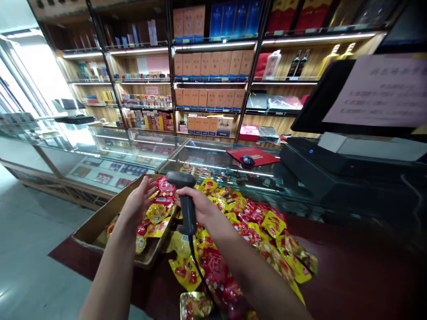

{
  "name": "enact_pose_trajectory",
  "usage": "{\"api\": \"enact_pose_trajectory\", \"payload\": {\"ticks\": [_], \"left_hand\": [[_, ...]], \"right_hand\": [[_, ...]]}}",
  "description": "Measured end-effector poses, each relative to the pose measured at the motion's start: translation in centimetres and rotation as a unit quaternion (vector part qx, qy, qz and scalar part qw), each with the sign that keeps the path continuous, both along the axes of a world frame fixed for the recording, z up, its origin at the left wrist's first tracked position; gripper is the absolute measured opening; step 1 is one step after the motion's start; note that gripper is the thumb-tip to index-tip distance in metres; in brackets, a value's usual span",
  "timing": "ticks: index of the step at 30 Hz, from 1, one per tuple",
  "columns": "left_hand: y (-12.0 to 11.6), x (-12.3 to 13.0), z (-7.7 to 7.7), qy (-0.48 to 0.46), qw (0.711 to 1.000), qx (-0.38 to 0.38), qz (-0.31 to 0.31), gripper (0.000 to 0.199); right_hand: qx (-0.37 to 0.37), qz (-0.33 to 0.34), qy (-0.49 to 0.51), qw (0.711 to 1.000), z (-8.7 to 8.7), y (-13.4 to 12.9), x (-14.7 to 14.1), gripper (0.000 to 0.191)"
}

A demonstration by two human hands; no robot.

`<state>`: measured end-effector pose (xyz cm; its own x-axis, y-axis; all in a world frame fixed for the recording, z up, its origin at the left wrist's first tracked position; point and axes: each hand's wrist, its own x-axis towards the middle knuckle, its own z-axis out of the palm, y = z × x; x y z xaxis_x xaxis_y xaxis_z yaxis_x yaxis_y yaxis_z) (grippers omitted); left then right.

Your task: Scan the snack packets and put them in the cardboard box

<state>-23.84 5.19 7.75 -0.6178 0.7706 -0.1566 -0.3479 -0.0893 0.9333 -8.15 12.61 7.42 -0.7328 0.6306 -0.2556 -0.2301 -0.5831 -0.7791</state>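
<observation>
My right hand is closed round the handle of a black barcode scanner, whose head points up and to the left. Its cable hangs down over the packets. Above a cardboard box, my left hand has its fingers apart, right beside a red snack packet; whether they touch is hard to see. Yellow snack packets lie in the box, partly behind my left forearm. To the right of the box spreads a heap of red and yellow snack packets, partly covered by my right forearm.
The box and heap rest on a dark red counter. Behind stand glass display cases, with a red folder and a computer mouse on top. A monitor bearing a paper sheet stands at right. Shelves of boxes line the wall.
</observation>
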Motion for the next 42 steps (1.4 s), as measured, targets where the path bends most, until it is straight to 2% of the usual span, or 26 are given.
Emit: {"api": "enact_pose_trajectory", "payload": {"ticks": [3,6,8,11,13,15,17,20,22,26,32,34,36,38,40,42], "left_hand": [[-0.6,-2.9,-1.0,0.083,0.993,-0.037,0.069,0.049],[-0.8,-3.1,-1.5,0.178,0.980,-0.041,0.072,0.055],[-0.7,-1.4,-1.3,0.207,0.977,-0.030,0.033,0.057],[0.3,2.6,-0.8,0.220,0.973,-0.011,-0.069,0.059],[1.7,5.4,-1.1,0.231,0.962,0.000,-0.143,0.060],[3.5,8.0,-2.1,0.268,0.942,0.003,-0.201,0.060],[5.6,9.9,-3.9,0.341,0.909,-0.016,-0.240,0.054],[8.3,11.8,-7.0,0.490,0.837,-0.053,-0.236,0.044],[9.3,12.4,-8.7,0.552,0.799,-0.070,-0.226,0.042],[9.8,12.6,-10.9,0.581,0.773,-0.082,-0.242,0.047],[9.1,13.1,-11.3,0.615,0.745,-0.092,-0.242,0.066],[8.9,13.2,-11.0,0.616,0.744,-0.074,-0.247,0.066],[8.8,13.0,-10.6,0.596,0.762,-0.044,-0.250,0.057],[9.0,12.5,-10.1,0.552,0.799,-0.027,-0.236,0.041],[9.3,11.9,-9.3,0.478,0.852,-0.035,-0.212,0.027],[9.9,11.2,-8.4,0.375,0.903,-0.045,-0.204,0.029]], "right_hand": [[0.023,0.024,-0.023,0.999,-0.1,-0.4,-2.9,0.010],[0.031,0.022,-0.030,0.999,-0.8,-0.1,-2.9,0.008],[0.026,0.012,-0.020,0.999,-1.3,0.5,-1.2,0.007],[0.025,-0.013,0.005,1.000,-1.8,1.6,3.0,0.014],[0.033,-0.031,0.000,0.999,-2.2,2.4,6.3,0.021],[0.030,-0.073,-0.033,0.996,-2.9,3.2,9.5,0.021],[0.040,-0.122,-0.055,0.990,-3.8,4.1,12.2,0.020],[0.042,-0.159,-0.090,0.982,-5.5,5.3,15.2,0.019],[0.035,-0.169,-0.112,0.979,-6.6,5.9,16.3,0.020],[0.010,-0.158,-0.104,0.982,-8.0,6.7,16.8,0.024],[-0.022,-0.131,-0.032,0.991,-8.5,6.7,16.2,0.025],[-0.021,-0.112,0.005,0.993,-8.1,6.4,16.2,0.029],[-0.014,-0.087,0.031,0.996,-7.5,6.1,16.2,0.032],[0.002,-0.073,0.035,0.997,-6.8,5.7,16.2,0.033],[0.035,-0.070,0.017,0.997,-6.2,5.3,16.2,0.031],[0.082,-0.064,-0.028,0.994,-5.8,5.1,16.2,0.027]]}}
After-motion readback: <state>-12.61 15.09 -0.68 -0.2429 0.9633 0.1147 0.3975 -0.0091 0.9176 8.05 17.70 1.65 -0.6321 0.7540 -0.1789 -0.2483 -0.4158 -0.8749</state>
